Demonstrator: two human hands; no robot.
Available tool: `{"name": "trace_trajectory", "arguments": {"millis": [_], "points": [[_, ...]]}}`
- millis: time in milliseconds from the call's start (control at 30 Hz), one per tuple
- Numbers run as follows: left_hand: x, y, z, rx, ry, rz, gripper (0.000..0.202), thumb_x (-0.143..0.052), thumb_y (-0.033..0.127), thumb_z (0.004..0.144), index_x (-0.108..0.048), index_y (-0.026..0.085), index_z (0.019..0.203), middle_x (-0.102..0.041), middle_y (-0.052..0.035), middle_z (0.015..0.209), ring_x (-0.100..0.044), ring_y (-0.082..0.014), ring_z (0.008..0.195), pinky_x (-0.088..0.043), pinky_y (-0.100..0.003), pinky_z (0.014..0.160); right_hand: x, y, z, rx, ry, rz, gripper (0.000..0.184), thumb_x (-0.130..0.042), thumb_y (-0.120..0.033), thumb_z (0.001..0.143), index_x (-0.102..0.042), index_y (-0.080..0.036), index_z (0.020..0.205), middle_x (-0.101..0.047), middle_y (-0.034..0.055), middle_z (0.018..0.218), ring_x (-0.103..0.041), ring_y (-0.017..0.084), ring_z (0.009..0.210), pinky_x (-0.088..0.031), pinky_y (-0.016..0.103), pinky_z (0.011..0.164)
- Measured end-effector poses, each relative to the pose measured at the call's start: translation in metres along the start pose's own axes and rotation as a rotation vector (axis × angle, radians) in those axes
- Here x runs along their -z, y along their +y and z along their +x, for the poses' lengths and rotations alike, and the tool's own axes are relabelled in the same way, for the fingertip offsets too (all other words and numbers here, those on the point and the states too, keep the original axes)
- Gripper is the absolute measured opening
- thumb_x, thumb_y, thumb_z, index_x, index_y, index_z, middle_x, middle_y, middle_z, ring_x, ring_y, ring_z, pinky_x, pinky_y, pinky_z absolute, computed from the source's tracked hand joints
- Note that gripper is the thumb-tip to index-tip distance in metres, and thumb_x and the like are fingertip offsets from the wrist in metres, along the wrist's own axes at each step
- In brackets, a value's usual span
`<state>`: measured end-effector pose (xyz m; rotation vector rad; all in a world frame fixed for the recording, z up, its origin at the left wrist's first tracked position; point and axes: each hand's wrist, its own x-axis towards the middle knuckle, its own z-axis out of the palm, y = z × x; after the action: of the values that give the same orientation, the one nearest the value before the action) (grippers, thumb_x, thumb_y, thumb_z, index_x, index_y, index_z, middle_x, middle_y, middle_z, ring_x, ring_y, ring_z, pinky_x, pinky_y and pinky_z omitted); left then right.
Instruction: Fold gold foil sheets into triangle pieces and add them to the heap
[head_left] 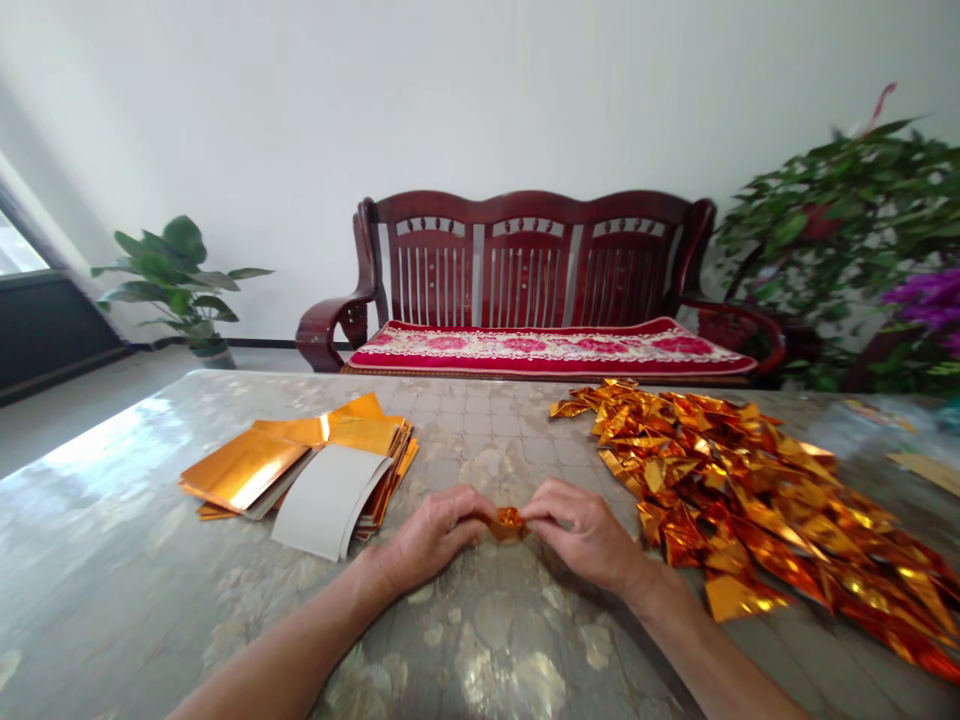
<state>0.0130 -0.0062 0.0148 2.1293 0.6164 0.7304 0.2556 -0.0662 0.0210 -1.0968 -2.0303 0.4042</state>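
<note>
Both my hands rest on the marble-patterned table near its front edge. My left hand and my right hand are closed in a pinch on opposite ends of a small folded gold foil piece held between them. To the left lies a fanned stack of flat gold foil sheets, some turned white side up. On the right spreads a big pile of folded gold foil pieces.
Behind the table stands a dark red wooden bench with a red patterned cushion. A potted plant stands on the floor at the left, and a leafy plant with purple flowers at the right. A tan sheet lies at the table's right edge.
</note>
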Motion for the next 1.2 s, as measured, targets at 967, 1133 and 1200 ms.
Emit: {"name": "trace_trajectory", "arguments": {"millis": [967, 1133, 1200], "points": [[-0.018, -0.002, -0.01, 0.148, 0.083, 0.071, 0.018, -0.058, 0.03, 0.093, -0.076, 0.026, 0.094, -0.075, -0.0027, 0.087, -0.067, -0.0165, 0.079, -0.045, -0.022, 0.074, -0.012, -0.009, -0.003, 0.048, -0.053, -0.053, 0.015, -0.06, -0.023, 0.094, -0.075, -0.025, 0.095, -0.071, 0.0029, 0.092, -0.066, 0.014, 0.084, -0.052, 0.024, 0.074], [-0.023, 0.0, -0.01, 0.172, 0.142, 0.063, 0.015, -0.06, 0.029, 0.091, -0.074, 0.026, 0.087, -0.074, -0.0001, 0.081, -0.067, -0.0155, 0.074, -0.045, -0.021, 0.071, -0.018, -0.011, -0.004, 0.012, -0.015, -0.015, 0.015, -0.06, -0.02, 0.093, -0.075, -0.024, 0.093, -0.072, 0.0028, 0.089, -0.067, 0.014, 0.082, -0.053, 0.024, 0.074], [-0.026, 0.001, -0.01, 0.196, 0.169, 0.06, 0.012, -0.061, 0.028, 0.09, -0.073, 0.026, 0.09, -0.074, 0.0012, 0.08, -0.066, -0.0151, 0.074, -0.045, -0.021, 0.07, -0.019, -0.012, -0.005, -0.013, -0.009, -0.024, 0.017, -0.06, -0.018, 0.092, -0.075, -0.024, 0.094, -0.072, 0.0025, 0.089, -0.067, 0.014, 0.082, -0.052, 0.024, 0.074]]}}
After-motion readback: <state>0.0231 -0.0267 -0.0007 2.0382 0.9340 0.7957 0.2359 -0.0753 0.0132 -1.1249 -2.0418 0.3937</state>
